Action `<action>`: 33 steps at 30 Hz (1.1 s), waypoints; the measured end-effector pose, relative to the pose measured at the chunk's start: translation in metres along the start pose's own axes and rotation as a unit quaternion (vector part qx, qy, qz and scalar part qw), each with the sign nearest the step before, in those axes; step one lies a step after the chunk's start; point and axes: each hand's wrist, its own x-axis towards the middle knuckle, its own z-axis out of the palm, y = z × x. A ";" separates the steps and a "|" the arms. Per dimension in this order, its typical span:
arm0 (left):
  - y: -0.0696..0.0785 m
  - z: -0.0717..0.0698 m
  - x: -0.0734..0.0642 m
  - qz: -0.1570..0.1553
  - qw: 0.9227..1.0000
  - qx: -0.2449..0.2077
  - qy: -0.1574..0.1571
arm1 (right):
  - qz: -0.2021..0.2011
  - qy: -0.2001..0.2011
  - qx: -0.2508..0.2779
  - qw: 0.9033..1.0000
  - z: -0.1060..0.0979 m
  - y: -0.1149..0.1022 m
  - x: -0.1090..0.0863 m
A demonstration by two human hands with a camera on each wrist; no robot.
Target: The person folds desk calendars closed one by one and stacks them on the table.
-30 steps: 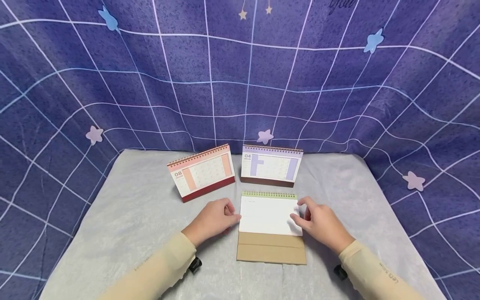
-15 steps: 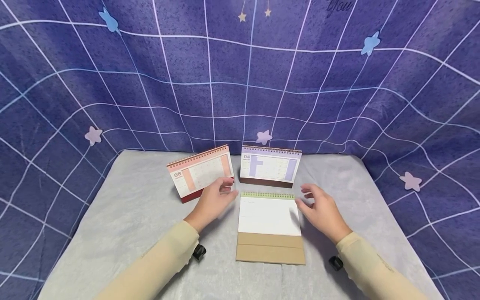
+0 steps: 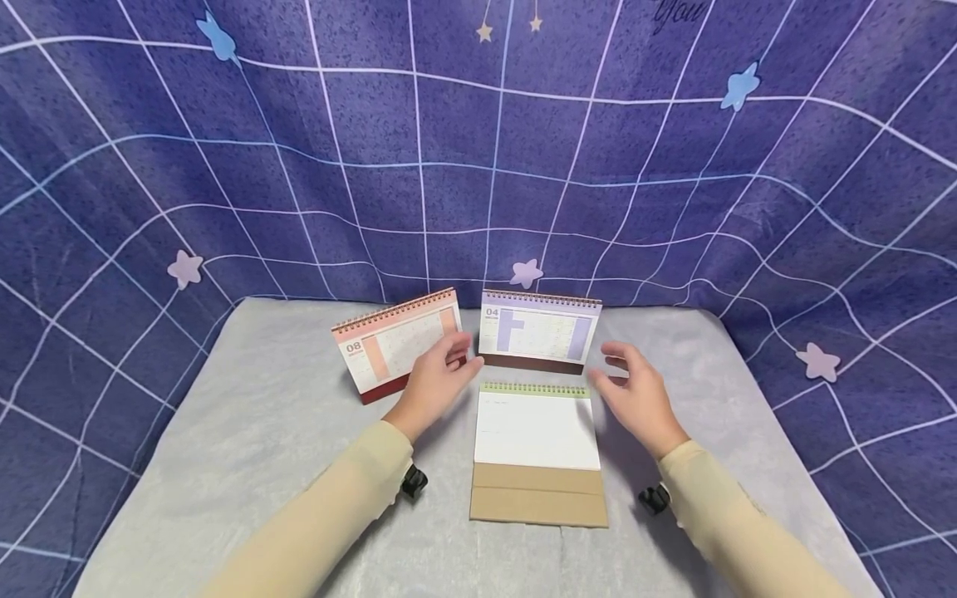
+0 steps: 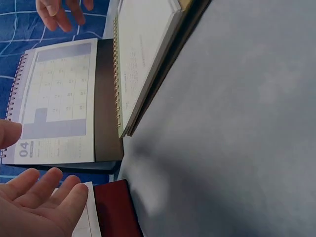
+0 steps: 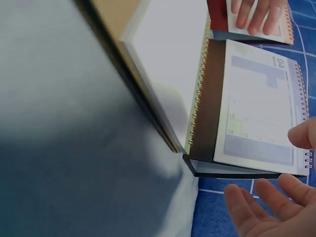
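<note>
A purple desk calendar (image 3: 534, 332) marked 04 stands upright at the back of the table. My left hand (image 3: 439, 371) is by its left side, in front of the pink desk calendar (image 3: 399, 340) marked 08; its fingers are relaxed and hold nothing. Off the purple calendar's right edge is my right hand (image 3: 634, 390), fingers loosely bent, likewise holding nothing. In the right wrist view, thumb and fingers (image 5: 269, 202) stand apart on either side of that calendar's edge. Nearer me lies a green-topped calendar (image 3: 537, 428), flat, with a blank white page and a brown card base.
A grey cloth covers the table (image 3: 284, 465). Behind it and at both sides hangs a blue-purple curtain (image 3: 456, 191) with a grid of lines and stars. Black wrist cameras (image 3: 414, 481) sit below both sleeves.
Both hands have left the sides of the flat green-topped calendar and moved forward to either side of the purple one. The calendars have stayed in place.
</note>
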 end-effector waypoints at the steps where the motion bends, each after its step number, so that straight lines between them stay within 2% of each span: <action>1: 0.000 0.001 0.002 0.001 1.000 0.003 0.000 | 0.004 0.003 0.008 1.000 0.000 0.000 0.002; 10: 0.002 0.011 0.013 -0.012 1.000 0.026 0.011 | 0.087 0.029 0.084 0.992 0.000 -0.010 0.028; 16: 0.004 0.014 0.016 -0.020 0.999 0.032 0.010 | 0.110 0.026 0.143 0.983 0.001 -0.014 0.040; 20: -0.009 0.016 0.023 -0.012 0.999 0.035 0.011 | 0.114 0.023 0.190 0.975 0.004 -0.017 0.047; 23: -0.027 0.019 0.032 -0.004 0.999 0.034 0.016 | 0.122 0.018 0.221 0.967 0.006 -0.021 0.052; 27: -0.039 0.023 0.039 0.002 0.999 0.032 0.013 | 0.135 0.013 0.239 0.962 0.007 -0.027 0.058; 33: -0.016 0.021 0.029 -0.010 0.998 0.055 0.002 | 0.146 0.012 0.242 0.959 0.006 -0.032 0.061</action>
